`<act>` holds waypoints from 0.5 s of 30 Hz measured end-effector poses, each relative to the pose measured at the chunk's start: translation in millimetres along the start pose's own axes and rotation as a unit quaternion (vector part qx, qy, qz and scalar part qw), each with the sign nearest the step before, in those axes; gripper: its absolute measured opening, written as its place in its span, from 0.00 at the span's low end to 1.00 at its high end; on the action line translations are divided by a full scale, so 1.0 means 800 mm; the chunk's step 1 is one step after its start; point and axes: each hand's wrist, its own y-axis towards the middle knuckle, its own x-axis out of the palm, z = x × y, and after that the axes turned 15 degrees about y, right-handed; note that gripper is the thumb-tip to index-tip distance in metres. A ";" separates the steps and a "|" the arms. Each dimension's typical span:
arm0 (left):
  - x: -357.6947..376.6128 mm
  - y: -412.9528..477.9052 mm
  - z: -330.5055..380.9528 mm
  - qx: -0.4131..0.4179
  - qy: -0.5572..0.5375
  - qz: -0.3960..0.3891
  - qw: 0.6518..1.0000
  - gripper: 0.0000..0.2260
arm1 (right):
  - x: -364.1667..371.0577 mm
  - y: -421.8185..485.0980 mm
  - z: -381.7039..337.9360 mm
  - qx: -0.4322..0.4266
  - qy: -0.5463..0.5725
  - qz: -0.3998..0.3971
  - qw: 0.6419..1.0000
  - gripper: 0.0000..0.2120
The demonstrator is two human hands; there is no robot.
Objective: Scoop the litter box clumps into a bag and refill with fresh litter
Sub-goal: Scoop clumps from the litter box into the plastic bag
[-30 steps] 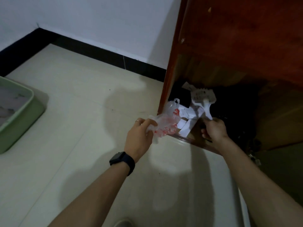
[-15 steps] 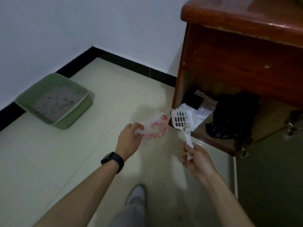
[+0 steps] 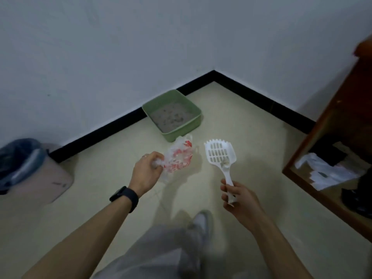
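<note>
A green litter box (image 3: pixel 194 109) with grey litter and dark clumps stands on the floor in the corner of the room. My left hand (image 3: pixel 146 173) grips a crumpled clear plastic bag with red print (image 3: pixel 179 158), held above the floor in front of the box. My right hand (image 3: pixel 238 198) holds the handle of a white slotted litter scoop (image 3: pixel 220 153), its head pointing toward the box. A few crumbs sit at the base of the scoop head.
A pink bin with a blue liner (image 3: pixel 30 170) stands against the left wall. A brown wooden cabinet (image 3: pixel 330 137) is on the right, its open lower shelf holding white bags and a black bag. My grey-trousered leg and shoe (image 3: pixel 199 222) are below the hands.
I have turned away from the cabinet toward the corner. Both hands came out of the shelf with the bag and the scoop, and the litter box now lies straight ahead.
</note>
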 end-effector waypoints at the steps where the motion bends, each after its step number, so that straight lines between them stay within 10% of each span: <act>1: -0.011 0.003 -0.017 -0.010 0.005 0.005 1.000 0.10 | 0.014 0.002 0.005 0.005 -0.011 -0.003 1.000 0.11; 15: 0.049 0.192 -0.275 -0.168 -0.084 0.002 0.982 0.12 | 0.262 0.271 0.077 0.045 -0.218 0.008 0.975 0.09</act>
